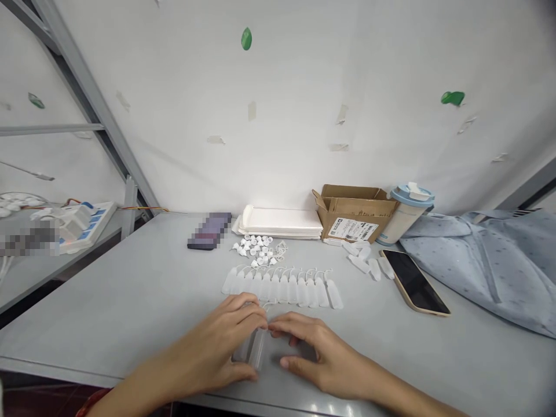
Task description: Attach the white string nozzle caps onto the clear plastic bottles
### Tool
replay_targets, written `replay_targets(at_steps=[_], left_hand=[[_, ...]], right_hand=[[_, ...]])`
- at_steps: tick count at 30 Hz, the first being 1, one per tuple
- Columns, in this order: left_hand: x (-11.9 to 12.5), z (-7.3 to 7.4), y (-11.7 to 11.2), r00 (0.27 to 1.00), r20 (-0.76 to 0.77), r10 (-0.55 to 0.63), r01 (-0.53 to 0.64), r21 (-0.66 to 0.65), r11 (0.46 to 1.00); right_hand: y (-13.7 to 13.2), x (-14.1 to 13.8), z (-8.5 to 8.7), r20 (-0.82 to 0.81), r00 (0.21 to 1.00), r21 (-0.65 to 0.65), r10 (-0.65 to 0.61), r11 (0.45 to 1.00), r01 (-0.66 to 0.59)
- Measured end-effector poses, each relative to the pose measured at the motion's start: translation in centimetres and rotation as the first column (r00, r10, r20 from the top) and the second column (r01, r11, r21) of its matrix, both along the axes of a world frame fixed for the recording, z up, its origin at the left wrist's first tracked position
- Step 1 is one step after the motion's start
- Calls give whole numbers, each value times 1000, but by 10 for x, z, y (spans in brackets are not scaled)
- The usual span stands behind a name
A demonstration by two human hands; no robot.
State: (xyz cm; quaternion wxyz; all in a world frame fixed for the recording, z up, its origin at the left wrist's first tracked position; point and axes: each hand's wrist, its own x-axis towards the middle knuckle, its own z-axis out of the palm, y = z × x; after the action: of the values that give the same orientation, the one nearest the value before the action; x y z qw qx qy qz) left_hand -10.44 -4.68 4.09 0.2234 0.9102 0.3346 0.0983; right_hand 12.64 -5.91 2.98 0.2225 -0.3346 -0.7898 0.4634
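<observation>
My left hand (237, 336) curves over small translucent sleeves (257, 350) lying near the front of the table. Its fingers rest by their far end and its thumb by the near end, partly hiding them. To the right, my right hand (321, 353) holds nothing, thumb and fingers apart. Its fingertips come close to the left fingers at the sleeves' far end; whether they touch is unclear. Just beyond both hands lies a row of several translucent sleeves (282, 289) side by side, thin white cords at their far ends. Small white caps (256, 246) are heaped behind the row.
A white stack of flat trays (282, 221), an open cardboard box (358, 211) and a blue-lidded cup (403, 214) stand along the wall. Loose translucent pieces (367, 260) lie by a phone (417, 282) and blue cloth (478, 255). A dark phone-like object (211, 229) lies back left.
</observation>
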Motion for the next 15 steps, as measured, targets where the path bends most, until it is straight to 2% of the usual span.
replay_targets(at_steps=[4, 15], left_hand=[[-1, 1, -2, 1000, -27, -6, 6, -19, 1000], [-5, -2, 0, 1000, 22, -8, 6, 111, 994]], right_hand=[[0, 0, 0, -22, 999, 36, 36, 999, -35], [-2, 0, 2, 18, 997, 28, 78, 996, -79]])
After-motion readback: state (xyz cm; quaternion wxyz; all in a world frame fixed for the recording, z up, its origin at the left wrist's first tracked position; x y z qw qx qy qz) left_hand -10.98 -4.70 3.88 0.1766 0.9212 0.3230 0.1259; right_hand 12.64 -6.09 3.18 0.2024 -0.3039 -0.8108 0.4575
